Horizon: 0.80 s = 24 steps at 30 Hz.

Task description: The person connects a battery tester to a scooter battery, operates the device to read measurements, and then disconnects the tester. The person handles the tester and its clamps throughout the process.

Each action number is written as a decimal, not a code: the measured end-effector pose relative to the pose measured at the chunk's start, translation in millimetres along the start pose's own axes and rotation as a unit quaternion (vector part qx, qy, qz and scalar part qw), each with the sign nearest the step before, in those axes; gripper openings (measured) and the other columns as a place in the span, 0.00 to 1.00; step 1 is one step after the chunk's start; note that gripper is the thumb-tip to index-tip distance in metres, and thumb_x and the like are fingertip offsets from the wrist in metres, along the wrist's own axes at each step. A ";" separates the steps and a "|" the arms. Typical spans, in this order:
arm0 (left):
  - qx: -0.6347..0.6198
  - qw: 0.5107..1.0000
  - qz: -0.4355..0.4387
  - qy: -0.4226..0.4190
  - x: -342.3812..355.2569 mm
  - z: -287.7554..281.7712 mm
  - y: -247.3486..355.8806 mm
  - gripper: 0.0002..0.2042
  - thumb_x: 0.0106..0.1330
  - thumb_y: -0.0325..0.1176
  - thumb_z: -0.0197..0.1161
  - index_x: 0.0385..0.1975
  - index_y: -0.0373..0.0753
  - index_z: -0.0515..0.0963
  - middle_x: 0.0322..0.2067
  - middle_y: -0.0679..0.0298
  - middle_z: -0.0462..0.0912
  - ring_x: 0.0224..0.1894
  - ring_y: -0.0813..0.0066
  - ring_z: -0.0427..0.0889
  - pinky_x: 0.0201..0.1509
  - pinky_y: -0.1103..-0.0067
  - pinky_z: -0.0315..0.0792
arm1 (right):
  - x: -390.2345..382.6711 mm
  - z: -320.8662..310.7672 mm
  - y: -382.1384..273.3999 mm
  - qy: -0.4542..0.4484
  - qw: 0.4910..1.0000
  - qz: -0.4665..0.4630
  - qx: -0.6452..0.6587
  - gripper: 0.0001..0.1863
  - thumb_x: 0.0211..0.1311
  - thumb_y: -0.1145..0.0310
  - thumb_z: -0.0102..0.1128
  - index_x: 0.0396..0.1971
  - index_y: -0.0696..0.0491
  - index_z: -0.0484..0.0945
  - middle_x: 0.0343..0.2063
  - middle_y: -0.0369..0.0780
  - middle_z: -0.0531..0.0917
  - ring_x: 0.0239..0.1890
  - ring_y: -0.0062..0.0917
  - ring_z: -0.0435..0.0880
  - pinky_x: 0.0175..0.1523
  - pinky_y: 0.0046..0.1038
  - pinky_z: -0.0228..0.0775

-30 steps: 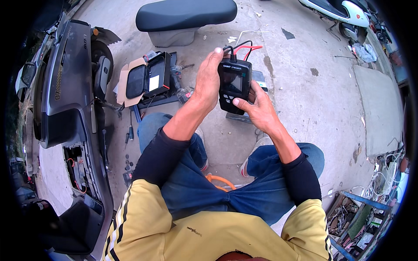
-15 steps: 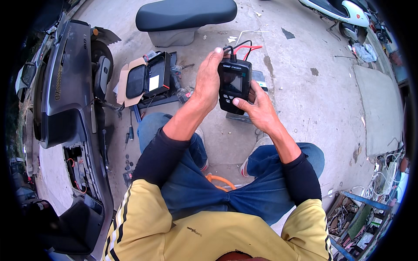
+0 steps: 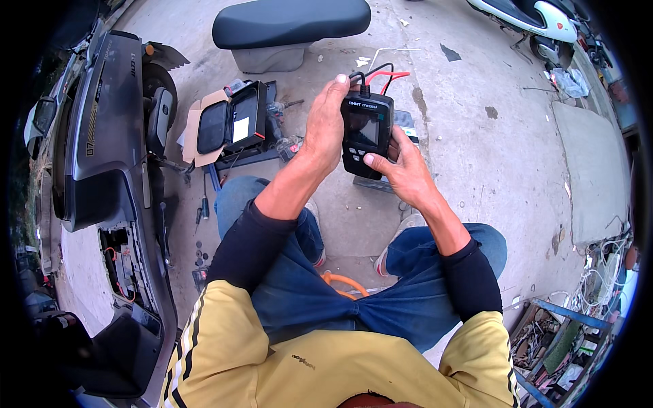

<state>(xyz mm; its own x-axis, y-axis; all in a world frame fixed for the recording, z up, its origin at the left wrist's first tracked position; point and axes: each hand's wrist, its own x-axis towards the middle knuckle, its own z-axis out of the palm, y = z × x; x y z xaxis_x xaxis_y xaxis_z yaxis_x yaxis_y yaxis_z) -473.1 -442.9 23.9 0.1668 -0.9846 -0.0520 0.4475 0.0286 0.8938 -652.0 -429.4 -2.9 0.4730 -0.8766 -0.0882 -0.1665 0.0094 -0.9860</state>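
A black handheld tester (image 3: 366, 136) with a screen, buttons and black and red leads is held between my two hands. My left hand (image 3: 325, 119) grips its left side, thumb up near the top. My right hand (image 3: 405, 166) wraps its lower right, thumb on the buttons. Behind the tester lies a silver-grey object (image 3: 406, 119), partly hidden. To the left, an open cardboard box (image 3: 192, 136) with a black case (image 3: 213, 129) stands by an open black box (image 3: 243, 122) and some tools.
A grey scooter (image 3: 115, 170) with an opened compartment stands along the left, screwdrivers (image 3: 204, 207) beside it. A loose black seat (image 3: 289, 24) rests on the concrete ahead. A white scooter (image 3: 537, 20) is at top right; a crate of scrap and wires (image 3: 558, 340) at lower right. An orange hose (image 3: 343, 282) lies between my legs.
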 end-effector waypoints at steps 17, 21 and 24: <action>0.032 0.999 -0.001 -0.023 1.4 -5.4 -1.0 0.28 0.81 0.55 0.48 0.59 0.31 0.74 0.49 0.57 0.82 0.51 0.70 0.85 0.61 0.71 0.79 | 1.3 0.1 4.7 -0.001 1.000 -0.001 0.003 0.37 0.65 0.72 0.71 0.70 0.62 0.63 0.60 0.48 0.80 0.63 0.30 0.79 0.68 0.35 0.72; 0.038 0.999 0.005 -0.021 0.9 -4.9 -0.9 0.28 0.81 0.55 0.48 0.58 0.31 0.73 0.48 0.56 0.83 0.51 0.70 0.85 0.61 0.71 0.79 | 1.1 1.0 5.2 0.004 1.000 0.001 0.014 0.38 0.65 0.73 0.71 0.71 0.61 0.62 0.61 0.48 0.80 0.64 0.30 0.79 0.68 0.34 0.71; 0.033 0.999 0.001 -0.031 2.0 -6.9 -1.7 0.29 0.81 0.55 0.48 0.59 0.30 0.73 0.48 0.56 0.83 0.50 0.70 0.85 0.61 0.71 0.79 | 1.7 1.4 5.1 0.003 1.000 0.002 0.014 0.38 0.65 0.74 0.70 0.71 0.61 0.62 0.61 0.48 0.80 0.64 0.30 0.79 0.68 0.34 0.71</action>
<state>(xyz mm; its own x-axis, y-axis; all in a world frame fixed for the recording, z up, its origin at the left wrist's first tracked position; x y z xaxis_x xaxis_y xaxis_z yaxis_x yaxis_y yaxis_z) -467.5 -443.8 19.2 0.1115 -0.9935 -0.0231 0.3880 0.0221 0.9214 -650.8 -430.2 -8.3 0.4676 -0.8793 -0.0907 -0.1436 0.0256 -0.9893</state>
